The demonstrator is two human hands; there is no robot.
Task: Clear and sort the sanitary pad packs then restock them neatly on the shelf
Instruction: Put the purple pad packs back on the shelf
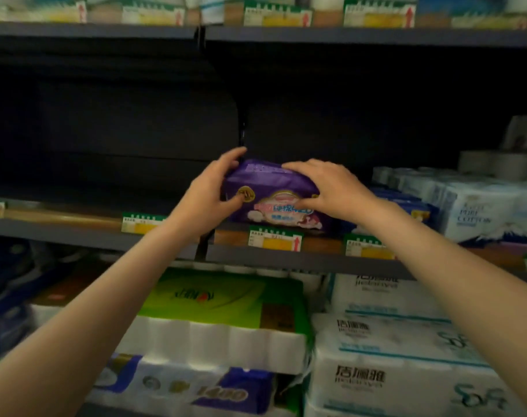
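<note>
Hands met on a purple sanitary pad pack [271, 200] at the front edge of a dark grey shelf [301, 260]. The left hand [209, 191] gripped the pack's left end, its fingers [232, 156] curled over the top corner and the thumb pressed on the front face beside a round gold sticker. The right hand [331, 188] gripped the right end, fingers draped across the pack's top and thumb on the printed front. The pack sat between the two sets of fingers, its base apparently resting on the shelf, though blur made the contact hard to confirm. Just below the fingers, a green and yellow price tag [275, 239] hung on the shelf rail. Behind and to the left of the left fingers the shelf bay was dark. Just beyond the right fingers lay blue packs [406, 204], and further right stood white tissue packs [478, 209] with blue print. Well below both hands, on the lower shelf, lay a green-topped toilet roll bundle [220, 314] and white tissue bundles [400, 350] with dark lettering.
</note>
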